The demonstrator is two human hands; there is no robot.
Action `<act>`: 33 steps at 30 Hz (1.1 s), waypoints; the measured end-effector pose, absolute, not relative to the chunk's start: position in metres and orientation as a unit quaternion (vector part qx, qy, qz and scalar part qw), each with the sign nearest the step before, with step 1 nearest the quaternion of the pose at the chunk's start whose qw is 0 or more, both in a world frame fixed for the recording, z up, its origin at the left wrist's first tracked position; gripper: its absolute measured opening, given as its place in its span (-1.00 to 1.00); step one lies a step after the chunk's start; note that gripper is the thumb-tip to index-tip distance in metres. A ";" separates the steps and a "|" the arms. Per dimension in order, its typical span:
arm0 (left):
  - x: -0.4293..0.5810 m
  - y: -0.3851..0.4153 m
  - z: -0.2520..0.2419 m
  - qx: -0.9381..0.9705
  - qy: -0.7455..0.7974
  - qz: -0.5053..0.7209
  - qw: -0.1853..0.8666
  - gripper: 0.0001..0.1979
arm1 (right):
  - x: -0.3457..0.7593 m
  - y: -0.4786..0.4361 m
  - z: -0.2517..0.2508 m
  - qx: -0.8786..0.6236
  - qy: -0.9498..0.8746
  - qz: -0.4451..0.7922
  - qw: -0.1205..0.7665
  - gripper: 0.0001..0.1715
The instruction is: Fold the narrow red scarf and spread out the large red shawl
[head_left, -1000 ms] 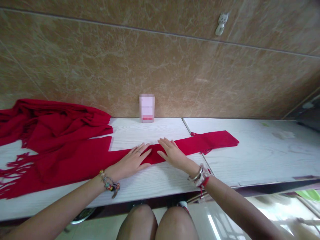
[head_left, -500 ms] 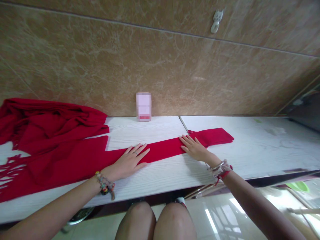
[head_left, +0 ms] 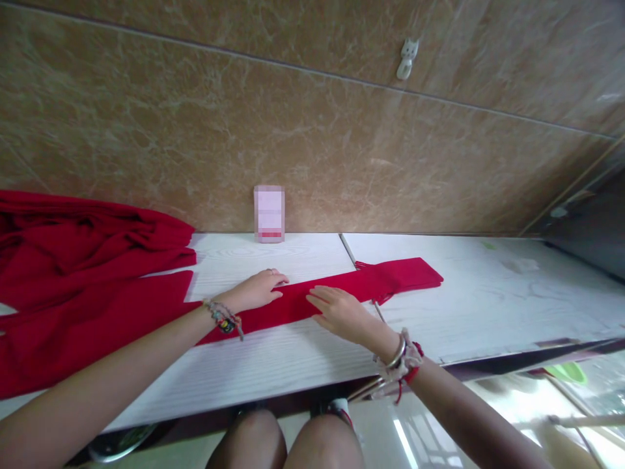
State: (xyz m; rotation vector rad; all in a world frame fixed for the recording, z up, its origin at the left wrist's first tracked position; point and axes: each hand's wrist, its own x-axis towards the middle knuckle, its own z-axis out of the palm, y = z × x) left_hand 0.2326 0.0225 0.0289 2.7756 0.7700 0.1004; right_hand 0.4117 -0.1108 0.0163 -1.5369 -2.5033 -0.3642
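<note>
A red scarf lies as a long, narrow folded strip along the white tabletop. Its right end is doubled over, with a little fringe showing at the fold's edges. At the far edge of the strip is my left hand, fingers slightly bent and thumb apart from them. My right hand rests over the middle of the strip, its fingers stretched out to the left. Toward the left the strip joins a wider, flat part of red cloth.
Loosely bunched red fabric lies at the back left. A pink-and-white card-like item, blurred out, stands against the brown marbled wall. A seam crosses the white tabletop. A small white cat-shaped hook is on the wall.
My right hand has slid left along the strip, closer to my left hand. My left hand has moved to the strip's far edge, its fingers less spread. The view has shifted slightly right.
</note>
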 end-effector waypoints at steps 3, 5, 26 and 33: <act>0.245 0.032 0.037 0.931 0.299 -0.011 0.209 -0.70 | 0.387 -0.111 0.022 -0.490 -0.861 -0.131 0.037 -0.78; 0.252 0.036 0.039 0.912 0.315 -0.033 0.261 -0.74 | 0.381 -0.109 0.022 -0.489 -0.861 -0.140 0.006 -0.78; 0.269 0.060 0.048 0.786 0.305 -0.001 0.537 -0.57 | 0.396 -0.111 0.022 -0.532 -0.815 -0.230 0.031 -0.76; 0.271 0.058 0.062 0.766 0.338 0.016 0.547 -0.57 | 0.396 -0.111 0.029 -0.524 -0.811 -0.256 0.045 -0.77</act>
